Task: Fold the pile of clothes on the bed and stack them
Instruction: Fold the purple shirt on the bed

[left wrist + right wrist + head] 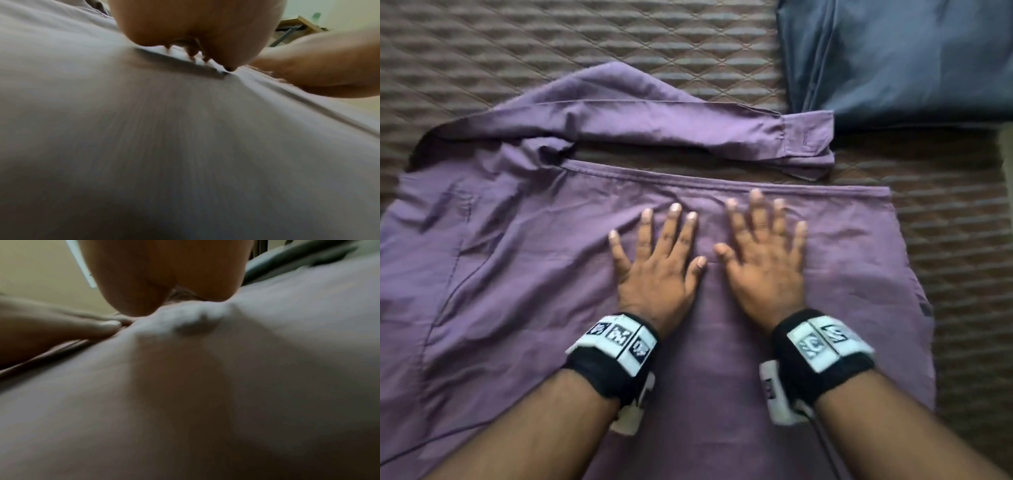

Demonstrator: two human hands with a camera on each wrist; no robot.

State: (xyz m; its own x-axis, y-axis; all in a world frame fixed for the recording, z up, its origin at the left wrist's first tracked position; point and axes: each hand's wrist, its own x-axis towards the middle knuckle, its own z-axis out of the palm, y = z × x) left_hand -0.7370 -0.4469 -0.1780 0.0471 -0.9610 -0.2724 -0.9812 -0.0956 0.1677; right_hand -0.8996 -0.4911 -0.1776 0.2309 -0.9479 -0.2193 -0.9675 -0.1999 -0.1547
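Both hands flat on the purple shirt, smoothing it on the bed.

I have my left hand and right hand side by side, palms down on the middle of the purple shirt, fingers straight and spread apart, gripping nothing. The shirt lies spread across the brown quilted bedcover, its far long sleeve folded across above the body, the cuff just beside a folded blue-grey garment at the far right. Both wrist views are blurred: pale fabric beneath each palm.
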